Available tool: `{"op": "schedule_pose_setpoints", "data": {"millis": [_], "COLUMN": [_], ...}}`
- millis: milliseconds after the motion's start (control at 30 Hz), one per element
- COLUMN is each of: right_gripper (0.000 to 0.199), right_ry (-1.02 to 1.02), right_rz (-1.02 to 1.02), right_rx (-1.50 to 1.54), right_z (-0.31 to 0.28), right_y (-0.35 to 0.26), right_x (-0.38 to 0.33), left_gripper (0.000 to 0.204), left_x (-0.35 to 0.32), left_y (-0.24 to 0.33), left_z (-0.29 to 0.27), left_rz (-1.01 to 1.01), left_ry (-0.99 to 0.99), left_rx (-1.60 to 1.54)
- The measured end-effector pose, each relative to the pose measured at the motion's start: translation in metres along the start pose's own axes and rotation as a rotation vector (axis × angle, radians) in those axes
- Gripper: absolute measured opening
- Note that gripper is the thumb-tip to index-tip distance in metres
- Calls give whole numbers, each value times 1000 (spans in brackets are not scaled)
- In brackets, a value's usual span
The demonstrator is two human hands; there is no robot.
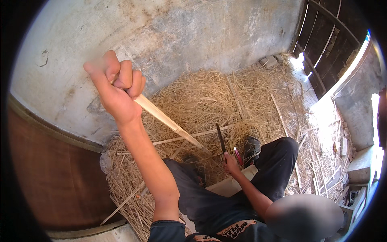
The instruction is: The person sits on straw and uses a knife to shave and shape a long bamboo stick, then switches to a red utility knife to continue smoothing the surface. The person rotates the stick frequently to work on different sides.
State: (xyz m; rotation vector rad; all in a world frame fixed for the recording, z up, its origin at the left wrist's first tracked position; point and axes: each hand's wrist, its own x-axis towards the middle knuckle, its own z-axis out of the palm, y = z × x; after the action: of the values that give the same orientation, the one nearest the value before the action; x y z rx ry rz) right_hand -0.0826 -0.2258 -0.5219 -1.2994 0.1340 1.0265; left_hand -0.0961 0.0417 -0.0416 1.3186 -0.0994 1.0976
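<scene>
Just pale split bamboo strip, tapering

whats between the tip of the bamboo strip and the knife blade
In the head view nothing solid sits between them: a narrow gap separates the bamboo strip, held up by the left hand, from the knife in the right hand. Only straw lies behind.

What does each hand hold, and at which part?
Left hand grips a pale bamboo strip at its upper end. Right hand holds a dark knife by its handle.
</scene>
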Motion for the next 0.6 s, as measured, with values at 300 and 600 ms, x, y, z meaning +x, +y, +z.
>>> {"op": "schedule_pose_setpoints", "data": {"millis": [300,600], "right_gripper": [45,45], "right_ry": [8,-117], "right_rz": [-413,-135], "right_rx": [323,51], "right_z": [88,99], "right_y": [-105,-19], "right_x": [-86,-44], "left_gripper": [58,61], "left_x": [14,22], "left_y": [-12,-27], "left_z": [19,23], "left_rz": [111,238], "left_ry": [243,372], "left_rx": [318,560]}}
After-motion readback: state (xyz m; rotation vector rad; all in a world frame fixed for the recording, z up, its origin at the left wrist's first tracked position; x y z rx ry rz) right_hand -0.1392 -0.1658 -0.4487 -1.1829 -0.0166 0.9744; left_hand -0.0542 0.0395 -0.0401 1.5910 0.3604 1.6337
